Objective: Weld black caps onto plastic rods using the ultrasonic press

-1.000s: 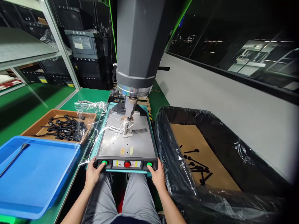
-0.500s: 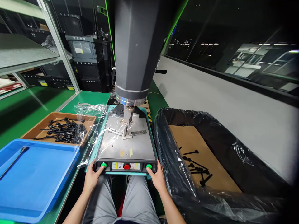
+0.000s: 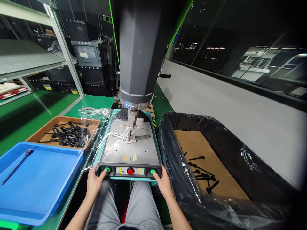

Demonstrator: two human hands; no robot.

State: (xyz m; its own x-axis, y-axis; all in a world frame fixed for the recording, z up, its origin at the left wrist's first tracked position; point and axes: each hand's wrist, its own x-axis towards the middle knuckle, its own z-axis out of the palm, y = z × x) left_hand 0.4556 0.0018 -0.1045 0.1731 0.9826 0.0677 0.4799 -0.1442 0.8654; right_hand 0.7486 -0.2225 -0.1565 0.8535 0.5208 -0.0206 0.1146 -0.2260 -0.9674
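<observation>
At the right, a plastic-lined bin (image 3: 171, 153) is holding several black rods (image 3: 204, 175) near its cardboard's left edge, perhaps done. Beside it, the machine's (image 3: 135, 57) tip is standing at a metal fixture (image 3: 130, 140) mid-plate, so a step is apparently running; whether a rod is inside, I cannot tell. One rod (image 3: 18, 166) is lying near the blue tray's (image 3: 48, 182) far edge; a pile (image 3: 72, 135) is filling the brown tray (image 3: 39, 130), likely left to do. Left hand (image 3: 94, 181) and right hand (image 3: 165, 182) are holding the base's (image 3: 146, 170) front corners, fingers partly hidden, thumbs resting apart on green buttons (image 3: 108, 169).

White wall (image 3: 211, 94) beneath dark windows (image 3: 216, 38)
</observation>
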